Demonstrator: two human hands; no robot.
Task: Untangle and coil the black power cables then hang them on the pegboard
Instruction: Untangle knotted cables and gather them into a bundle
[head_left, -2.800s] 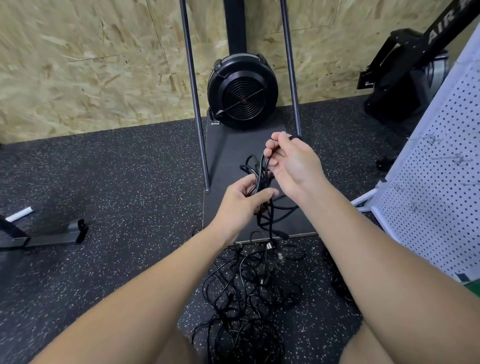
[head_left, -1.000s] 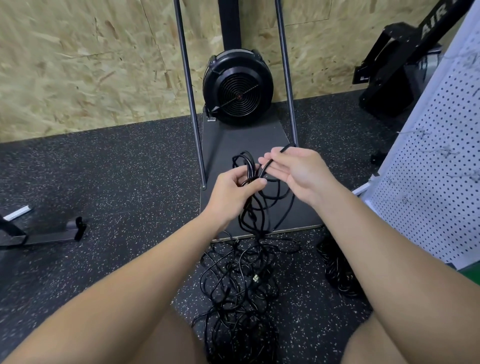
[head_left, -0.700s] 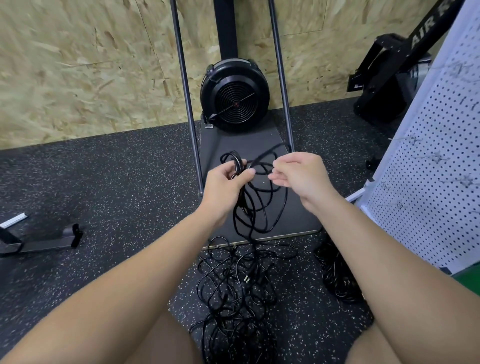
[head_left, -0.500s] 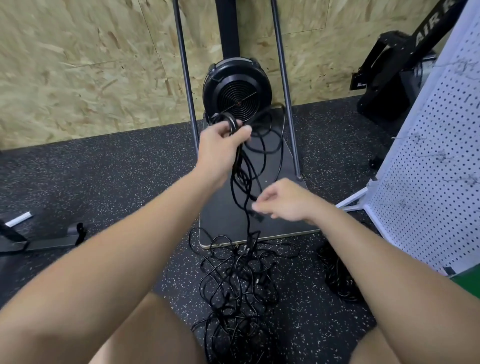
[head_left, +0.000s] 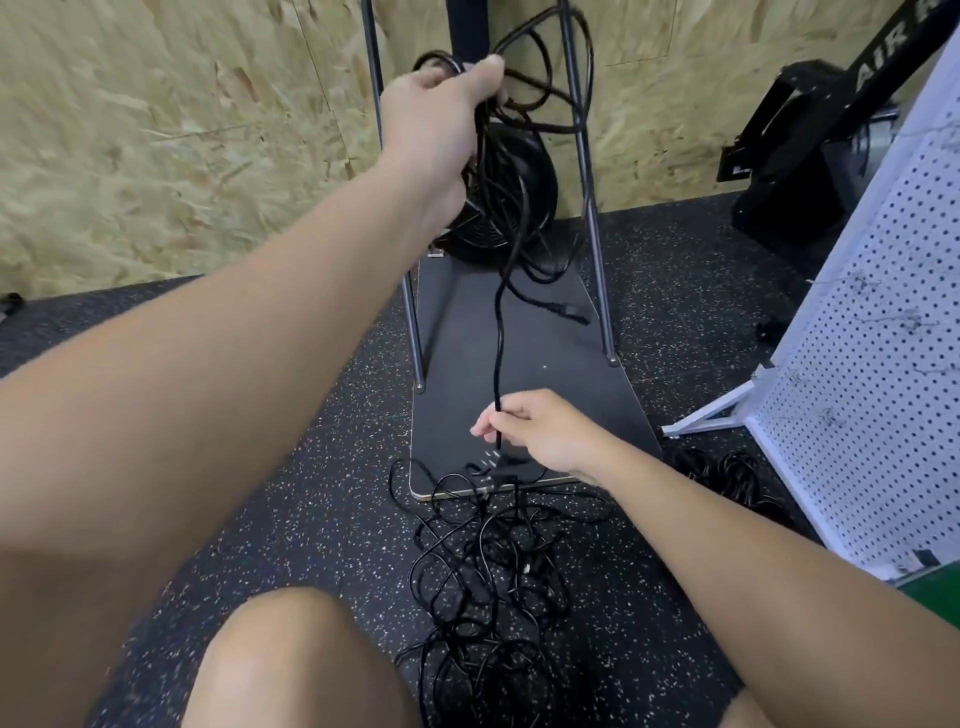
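A bundle of black cable loops (head_left: 511, 156) is lifted high in the left hand (head_left: 436, 119), with the fingers curled tight around it. From this bundle one single strand (head_left: 498, 332) hangs straight down to the right hand (head_left: 540, 431), which pinches it between thumb and fingertips, the other fingers curled in. A plug end (head_left: 569, 313) of the bundle dangles free in the air, above the dark board (head_left: 571, 395). Below the right hand lies a big tangled pile of cables (head_left: 488, 587) on the speckled black floor (head_left: 260, 519) — it begins at the near edge of the board and reaches down between the person's knees. A second, smaller heap of cable (head_left: 727, 475) lies to the right, near the foot of the white pegboard (head_left: 872, 364). Behind the raised bundle stands a round black fan (head_left: 519, 208) between two metal poles (head_left: 587, 171), against a chipboard wall (head_left: 156, 130).
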